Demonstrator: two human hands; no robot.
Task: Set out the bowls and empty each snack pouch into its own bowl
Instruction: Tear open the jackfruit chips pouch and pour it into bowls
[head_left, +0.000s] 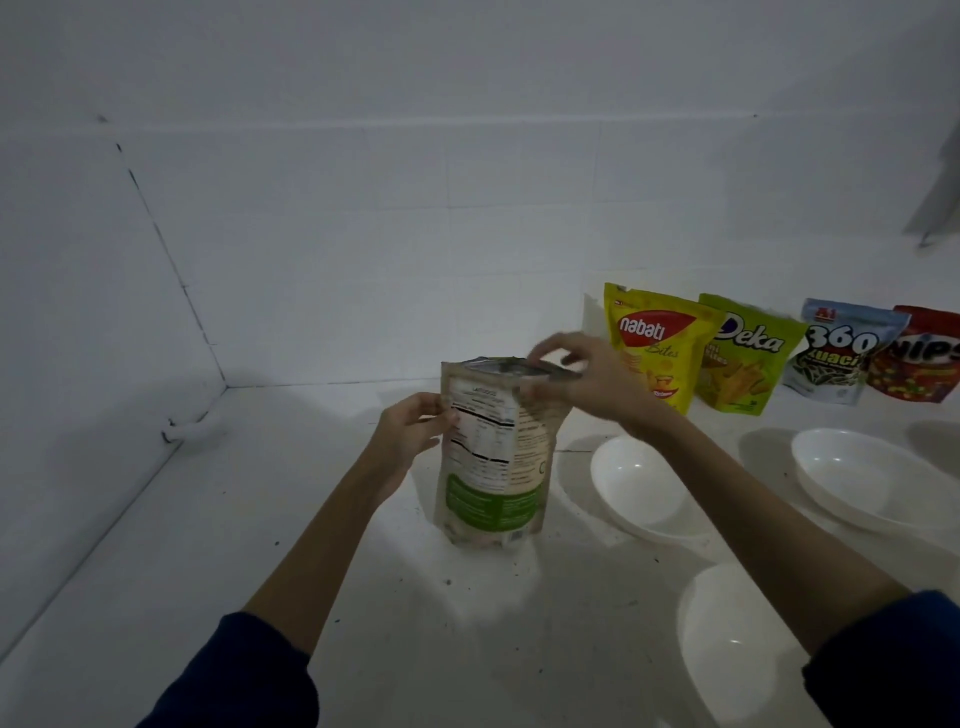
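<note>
A beige and green snack pouch (493, 457) stands upright on the white counter (208, 519), its printed back facing me. My left hand (410, 431) grips its left edge. My right hand (576, 374) pinches the pouch's top strip, which looks parted. Three white bowls lie to the right: one (644, 488) beside the pouch, one (872, 478) further right, one (737, 649) near me. All three look empty. Against the back wall stand a yellow Nabati pouch (654, 348), a green Deka pouch (748, 358), a white 360 pouch (836, 353) and a red pouch (924, 358).
White tiled walls close the counter at the back and on the left, meeting in a corner (226, 384). A small white fitting (182, 431) sticks out low on the left wall. Something grey hangs at the upper right edge (940, 197).
</note>
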